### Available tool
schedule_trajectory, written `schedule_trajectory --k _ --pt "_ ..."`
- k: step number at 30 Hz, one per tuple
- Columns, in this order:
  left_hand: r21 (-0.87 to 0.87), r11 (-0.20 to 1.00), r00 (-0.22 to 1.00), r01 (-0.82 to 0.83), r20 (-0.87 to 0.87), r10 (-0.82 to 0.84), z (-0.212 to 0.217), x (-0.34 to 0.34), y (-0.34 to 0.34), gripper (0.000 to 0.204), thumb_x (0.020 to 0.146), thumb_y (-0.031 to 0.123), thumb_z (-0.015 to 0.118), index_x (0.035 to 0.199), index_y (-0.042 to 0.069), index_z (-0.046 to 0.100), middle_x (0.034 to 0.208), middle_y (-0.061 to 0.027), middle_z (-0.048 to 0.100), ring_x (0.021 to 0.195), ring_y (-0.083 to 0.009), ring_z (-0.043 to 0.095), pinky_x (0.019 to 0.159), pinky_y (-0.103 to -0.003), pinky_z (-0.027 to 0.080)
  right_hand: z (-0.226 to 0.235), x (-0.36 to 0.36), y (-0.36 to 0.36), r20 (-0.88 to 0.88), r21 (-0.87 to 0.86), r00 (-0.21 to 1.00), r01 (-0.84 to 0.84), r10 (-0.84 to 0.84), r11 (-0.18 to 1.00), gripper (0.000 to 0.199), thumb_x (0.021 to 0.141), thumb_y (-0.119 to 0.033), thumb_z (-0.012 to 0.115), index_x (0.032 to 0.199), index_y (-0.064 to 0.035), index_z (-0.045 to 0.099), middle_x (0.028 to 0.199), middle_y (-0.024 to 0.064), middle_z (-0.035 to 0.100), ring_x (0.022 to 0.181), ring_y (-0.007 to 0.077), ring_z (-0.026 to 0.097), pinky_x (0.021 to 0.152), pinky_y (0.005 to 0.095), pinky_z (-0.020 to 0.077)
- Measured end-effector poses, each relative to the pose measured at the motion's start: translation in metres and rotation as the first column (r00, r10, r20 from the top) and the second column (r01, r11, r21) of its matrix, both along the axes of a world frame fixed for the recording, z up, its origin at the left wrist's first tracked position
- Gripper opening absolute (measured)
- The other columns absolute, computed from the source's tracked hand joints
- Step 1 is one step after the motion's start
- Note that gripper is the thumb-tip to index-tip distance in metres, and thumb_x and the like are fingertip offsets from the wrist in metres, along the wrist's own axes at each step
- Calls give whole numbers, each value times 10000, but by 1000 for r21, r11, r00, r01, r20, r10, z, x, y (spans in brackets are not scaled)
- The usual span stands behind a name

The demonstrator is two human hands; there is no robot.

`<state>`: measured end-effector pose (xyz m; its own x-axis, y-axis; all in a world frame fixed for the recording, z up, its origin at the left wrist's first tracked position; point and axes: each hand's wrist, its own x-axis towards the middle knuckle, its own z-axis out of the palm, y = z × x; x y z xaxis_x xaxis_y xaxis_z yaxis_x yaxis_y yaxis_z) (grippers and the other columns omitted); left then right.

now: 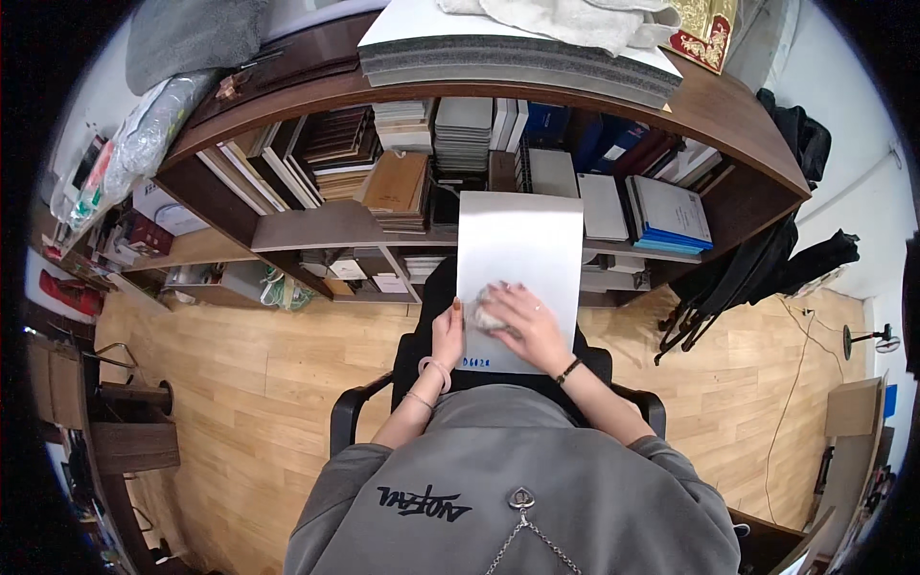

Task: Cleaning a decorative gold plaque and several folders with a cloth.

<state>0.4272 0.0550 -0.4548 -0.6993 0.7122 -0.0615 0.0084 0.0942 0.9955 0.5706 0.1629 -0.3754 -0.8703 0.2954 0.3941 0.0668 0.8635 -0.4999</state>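
Note:
A white rectangular board or binder (517,235), with small blue marks at its lower edge, rests across my lap and reaches up toward the shelf. My left hand (447,333) grips its left edge, the thumb lying along the side. Spread over the board's middle, my right hand (525,323) presses down a crumpled greyish-white cloth (487,316). The fingers of that hand are slightly blurred, and its palm covers part of the cloth.
Ahead stands a brown shelf unit (316,230) full of books and folders. Grey foam sheets (517,72) and a pale towel (594,24) lie on top. I sit in a black armchair (347,422). At right are a folded black frame (714,297) and a floor cable (781,412).

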Motion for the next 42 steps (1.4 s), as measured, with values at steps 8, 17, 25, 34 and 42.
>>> schedule_trajectory --k 8,17,25,34,42 --pt "-77 997 1000 21 22 -19 -10 -6 -1 649 1009 520 337 873 -69 573 724 -36 555 707 -112 454 664 -284 421 33 -10 103 -277 203 821 558 -499 805 530 737 -25 667 1256 -79 575 1375 134 502 1320 375 400 1092 469 341" --pt "9 999 998 -51 36 51 -13 -1 0 667 1010 539 309 738 -42 494 630 -14 476 646 -114 404 596 -303 385 -9 10 7 -126 129 990 72 -56 989 596 681 75 571 1256 -84 589 1304 122 567 1254 321 495 1084 430 377" --pt "3 999 994 36 102 -36 -39 -12 -6 687 1016 531 281 864 -62 592 714 -40 577 684 -142 456 679 -301 417 18 2 60 -211 221 897 430 -388 875 563 725 55 594 1276 -52 553 1318 111 557 1262 344 479 1079 411 386" --pt "96 986 852 136 496 -166 -7 -23 -5 821 938 694 245 1095 -22 615 1016 -70 644 930 -144 565 874 -289 436 -11 7 -25 59 88 955 -296 291 951 474 729 -176 736 1185 -102 630 1341 58 541 1251 275 492 1064 378 403" --pt "249 940 636 232 693 -340 -7 -33 -9 731 943 655 347 1218 9 552 1183 -55 597 1051 -162 556 937 -308 426 -9 -22 -28 -43 -65 991 -128 125 990 406 718 -99 716 1122 -118 675 1246 25 610 1198 257 534 1005 374 452"
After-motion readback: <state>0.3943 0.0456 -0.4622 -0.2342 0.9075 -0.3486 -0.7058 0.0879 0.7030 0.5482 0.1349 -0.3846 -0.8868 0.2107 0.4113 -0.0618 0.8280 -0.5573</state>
